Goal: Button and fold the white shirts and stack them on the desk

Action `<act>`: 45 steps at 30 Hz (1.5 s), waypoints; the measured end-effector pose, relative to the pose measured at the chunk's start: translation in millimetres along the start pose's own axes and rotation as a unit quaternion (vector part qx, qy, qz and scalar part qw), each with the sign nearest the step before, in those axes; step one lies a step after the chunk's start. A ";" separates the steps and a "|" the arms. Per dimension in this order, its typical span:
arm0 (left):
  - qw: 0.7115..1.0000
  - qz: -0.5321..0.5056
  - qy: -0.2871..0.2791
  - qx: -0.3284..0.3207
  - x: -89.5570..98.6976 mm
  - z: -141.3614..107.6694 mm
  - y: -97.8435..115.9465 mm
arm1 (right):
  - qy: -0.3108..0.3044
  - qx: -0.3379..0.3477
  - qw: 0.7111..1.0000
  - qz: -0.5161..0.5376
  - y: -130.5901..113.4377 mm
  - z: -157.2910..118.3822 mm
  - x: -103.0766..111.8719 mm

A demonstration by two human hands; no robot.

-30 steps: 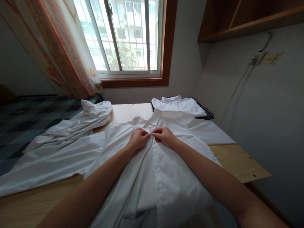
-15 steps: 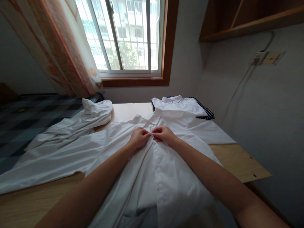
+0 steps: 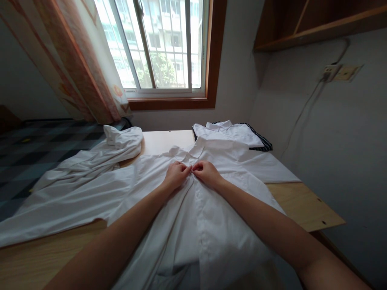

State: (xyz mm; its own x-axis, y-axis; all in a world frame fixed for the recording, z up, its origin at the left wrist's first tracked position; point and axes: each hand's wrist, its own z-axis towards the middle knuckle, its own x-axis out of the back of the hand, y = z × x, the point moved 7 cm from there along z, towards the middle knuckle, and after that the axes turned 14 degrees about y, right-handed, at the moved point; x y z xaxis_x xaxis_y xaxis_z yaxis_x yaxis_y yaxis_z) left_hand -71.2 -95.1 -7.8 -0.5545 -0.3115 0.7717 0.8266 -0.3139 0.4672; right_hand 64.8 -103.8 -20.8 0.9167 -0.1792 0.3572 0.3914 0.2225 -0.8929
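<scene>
Pinching the front of a white, long-sleeved, thin fabric shirt [image 3: 236,221], a person's left hand [image 3: 177,174] and right hand [image 3: 207,172] come close together at the fingertips, just below the pointed white collar [image 3: 197,150]. Each hand grasps a little cloth between thumb and fingers; whether a button sits between them is too small to tell. Doing this well probably calls for a light, steady pinch, both front edges held level, and small thumb movements that avoid dragging the fabric into creases. The shirt lies directly beneath both hands, spread over a pale wooden table [image 3: 305,203]: from the fingertips, the collar is at 12 o'clock, one white sleeve [image 3: 266,170] reaches toward 3, the opposite white sleeve [image 3: 69,207] between 8 and 9, and the narrow white front strip [image 3: 200,225] runs down toward 6.
</scene>
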 end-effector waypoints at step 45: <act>0.999 -0.013 0.028 -0.025 -0.2 0.8 3.0 | -0.039 0.185 0.948 -0.258 -17.7 0.4 -2.3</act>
State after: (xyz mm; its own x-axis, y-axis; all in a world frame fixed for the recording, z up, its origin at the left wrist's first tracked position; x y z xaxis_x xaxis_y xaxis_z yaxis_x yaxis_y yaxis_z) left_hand -68.6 -95.3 -6.3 -0.5807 -0.3525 0.7338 0.8072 -0.3666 0.4626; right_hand 55.8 -107.0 -5.7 0.5935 -0.2870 0.7519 0.7769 0.4482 -0.4422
